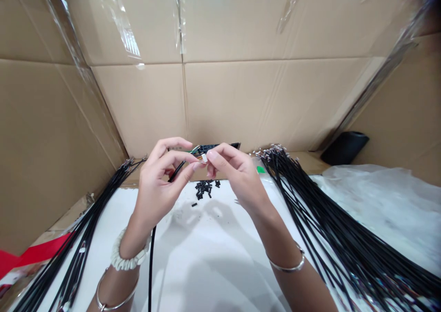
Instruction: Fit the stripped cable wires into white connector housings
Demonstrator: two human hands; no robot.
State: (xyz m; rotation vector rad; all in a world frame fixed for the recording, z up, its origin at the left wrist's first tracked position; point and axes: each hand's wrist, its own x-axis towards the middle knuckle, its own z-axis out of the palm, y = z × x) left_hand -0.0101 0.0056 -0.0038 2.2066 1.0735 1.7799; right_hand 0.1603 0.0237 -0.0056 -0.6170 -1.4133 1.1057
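a small white plastic connector (pixel 204 157) looks light and fragile, best held by its body, as the right hand (pixel 237 176) pinches it; the left hand (pixel 160 188) grips a thin black cable (pixel 177 171) beside it, above loose black sleeves (pixel 205 189).

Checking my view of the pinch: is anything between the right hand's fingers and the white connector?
Nothing visible: the right hand's fingers already grip the white connector, while the left hand holds the black cable just beside it.
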